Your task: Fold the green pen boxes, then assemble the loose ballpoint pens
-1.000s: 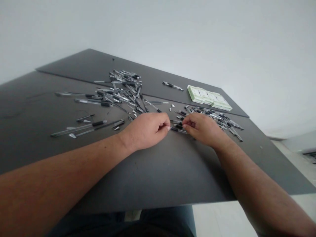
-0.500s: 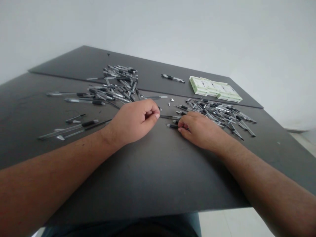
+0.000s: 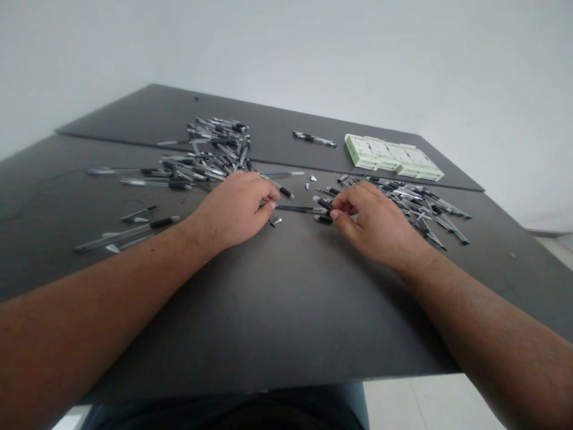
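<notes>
My left hand is closed, thumb near curled fingertips; whatever is between them is hidden. Just beyond its fingertips a dark ink refill stretches toward the right. A small silver cone tip lies below the left fingers. My right hand pinches a pen barrel by its black grip, the open end pointing left and raised a little. Under it, another black-gripped barrel rests on the table. Two more cone tips sit farther back between the hands.
A large heap of clear pens spreads at the left, a second pile at the right. White and green boxes stand at the back right, a few pens beside them. Loose pen parts lie near my left forearm.
My left hand has drawn back to the left, uncovering a cone tip and a black-gripped pen. The right hand has lifted a barrel slightly off the table.
</notes>
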Demonstrator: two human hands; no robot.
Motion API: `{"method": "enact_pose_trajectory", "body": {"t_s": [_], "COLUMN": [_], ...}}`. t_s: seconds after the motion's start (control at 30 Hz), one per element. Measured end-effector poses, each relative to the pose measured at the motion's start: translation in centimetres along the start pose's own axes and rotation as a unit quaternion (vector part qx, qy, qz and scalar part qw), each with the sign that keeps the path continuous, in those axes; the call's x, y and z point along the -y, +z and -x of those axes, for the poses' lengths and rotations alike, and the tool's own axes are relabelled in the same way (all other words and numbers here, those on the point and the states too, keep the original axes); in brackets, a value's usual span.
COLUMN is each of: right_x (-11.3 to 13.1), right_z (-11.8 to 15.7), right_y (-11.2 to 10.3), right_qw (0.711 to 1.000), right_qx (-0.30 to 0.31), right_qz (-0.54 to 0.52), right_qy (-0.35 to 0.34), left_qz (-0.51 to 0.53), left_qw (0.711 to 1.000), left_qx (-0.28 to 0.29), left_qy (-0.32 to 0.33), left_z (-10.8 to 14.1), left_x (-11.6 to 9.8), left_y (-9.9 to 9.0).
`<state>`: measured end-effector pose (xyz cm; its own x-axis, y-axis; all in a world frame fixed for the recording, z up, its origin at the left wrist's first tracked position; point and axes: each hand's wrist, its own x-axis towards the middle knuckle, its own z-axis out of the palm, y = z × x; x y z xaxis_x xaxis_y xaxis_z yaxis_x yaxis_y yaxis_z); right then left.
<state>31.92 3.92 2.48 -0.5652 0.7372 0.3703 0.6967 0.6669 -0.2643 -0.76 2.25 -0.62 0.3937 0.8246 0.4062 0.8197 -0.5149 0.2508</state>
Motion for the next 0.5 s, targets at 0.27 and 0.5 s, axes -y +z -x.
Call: {"method": "enact_pose_trajectory", "body": {"t_s": [0.27,0.5], "right_x": [-0.6,-0.6], "right_z": [-0.3,-0.2], "right_y": [-0.6,-0.7], "right_qw": [0.999,0.998], "right_qx": [-0.044,-0.054], "right_qz": [-0.006,0.002], "right_qy": [0.028,0.041], "left_qz": [-0.058,-0.078], "left_qw": [0.996,0.991], "left_qx": [0.044,0.095], "left_qy": [-0.046,-0.051], "left_z": [-0.6,-1.0], "left_x": [0.4,0.2], "left_y": [-0.1,0.1]}}
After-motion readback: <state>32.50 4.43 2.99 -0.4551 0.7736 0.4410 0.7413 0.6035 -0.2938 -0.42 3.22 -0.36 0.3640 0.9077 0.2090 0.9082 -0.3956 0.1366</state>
